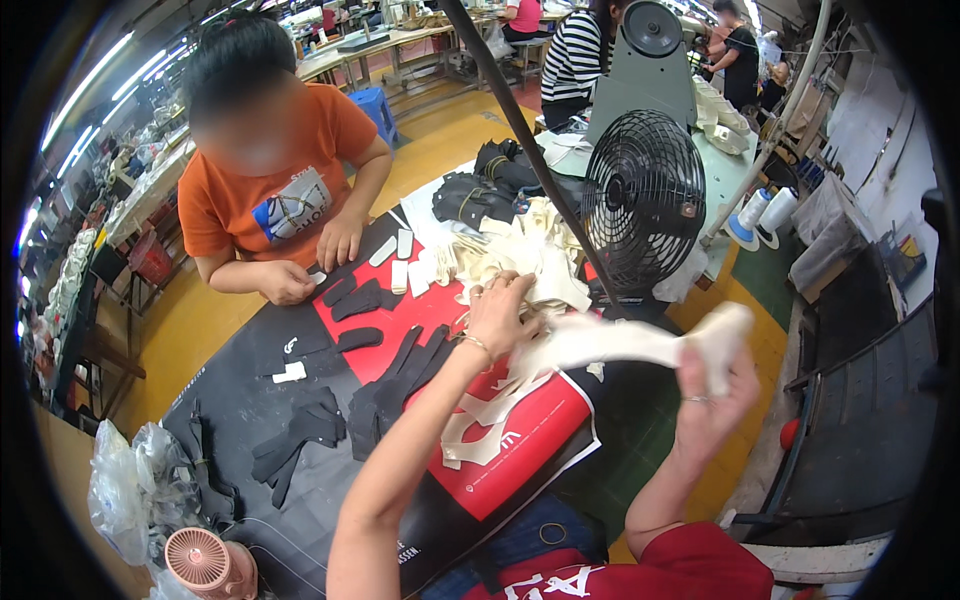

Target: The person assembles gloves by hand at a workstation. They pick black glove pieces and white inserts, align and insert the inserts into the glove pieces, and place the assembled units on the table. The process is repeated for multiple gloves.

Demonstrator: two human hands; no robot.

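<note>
My left hand (498,318) is at the near edge of a heap of cream fabric pieces (535,250), with its fingers curled over some of them. Raised on the right, my right hand (715,385) grips one end of a cream fabric strip (620,342). The strip stretches across toward my left hand and is smeared by motion; its far end is hard to make out. More curved cream strips (490,425) lie below my hands on a red and black printed sheet (525,450). Dark fabric pieces (400,385) rest to the left of my left forearm.
Opposite, a person in orange handles a small pale piece (318,277) with both hands. A black fan (645,195) stands at the back right, behind a slanting dark pole (520,120). A small pink fan (205,562) and plastic bags (135,490) sit at the near left.
</note>
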